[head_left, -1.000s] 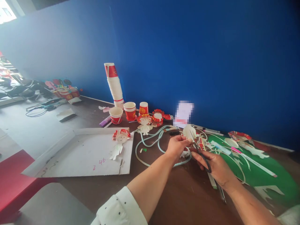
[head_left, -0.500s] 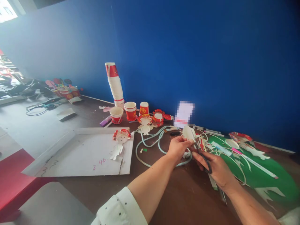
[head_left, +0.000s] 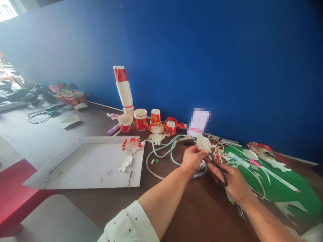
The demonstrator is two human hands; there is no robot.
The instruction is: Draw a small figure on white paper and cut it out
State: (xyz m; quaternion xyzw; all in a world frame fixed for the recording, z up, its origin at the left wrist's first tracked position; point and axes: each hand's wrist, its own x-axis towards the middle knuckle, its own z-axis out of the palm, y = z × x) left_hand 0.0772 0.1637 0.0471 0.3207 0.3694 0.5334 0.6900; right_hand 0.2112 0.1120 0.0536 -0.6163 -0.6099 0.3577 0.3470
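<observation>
Left hand (head_left: pixel 193 160) is pinching the white paper piece (head_left: pixel 202 142) above the bench (head_left: pixel 196 210), right hand (head_left: pixel 234 181) is gripping scissors (head_left: pixel 223 175), and that paper's probably light, bendy and easily creased, so hold the edge.

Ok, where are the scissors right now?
In the head view, right of centre: the scissors are in the right hand, with their blades at the white paper that the left hand pinches.
</observation>
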